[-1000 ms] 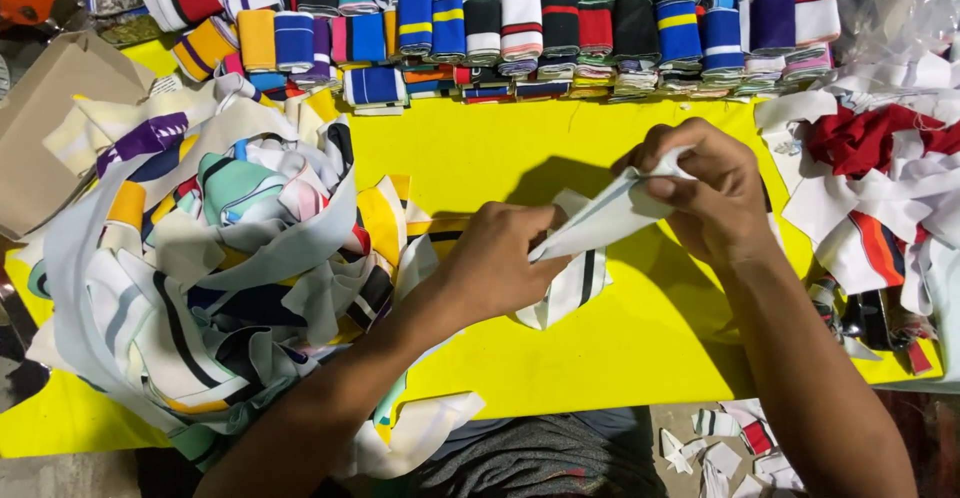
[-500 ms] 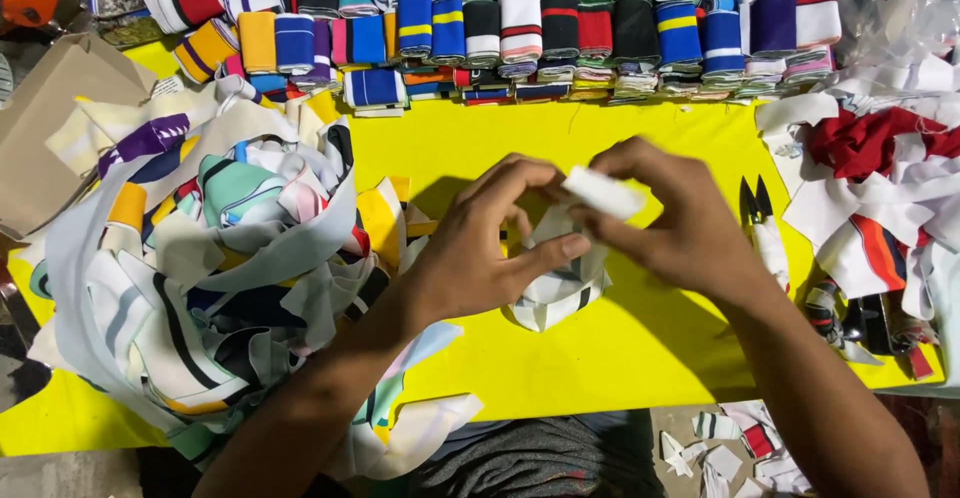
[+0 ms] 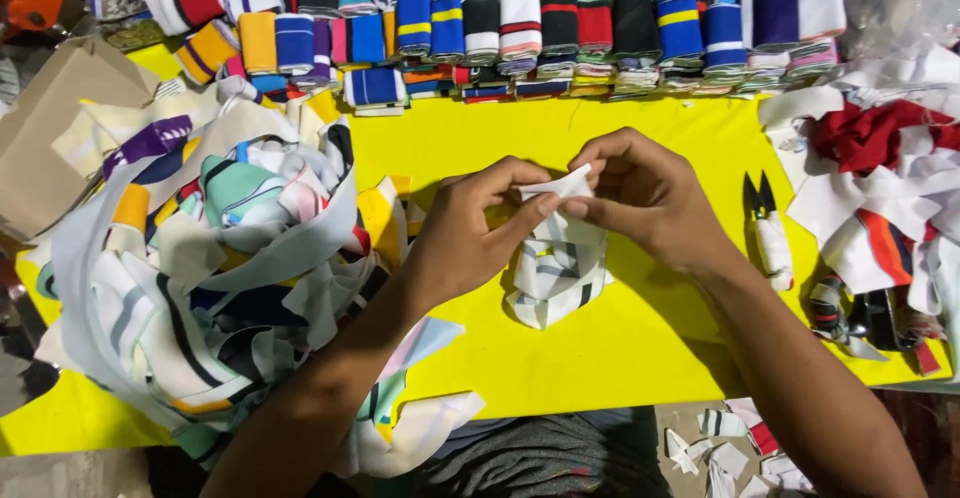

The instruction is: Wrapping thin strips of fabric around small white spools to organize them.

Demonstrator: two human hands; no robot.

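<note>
Pinching the top edge of a white striped fabric strip (image 3: 556,263), the left hand (image 3: 470,233) and right hand (image 3: 645,198) meet fingertip to fingertip above the yellow table (image 3: 640,358), each thumb and forefinger closed on the cloth while its tail bunches on the table below. To do this well, I'd say keep the edges squared and the grip light. Thread snips (image 3: 768,228) lie just right of the wrist; a heap of loose strips (image 3: 200,268) sits left, folded ribbed bands (image 3: 520,18) behind.
</note>
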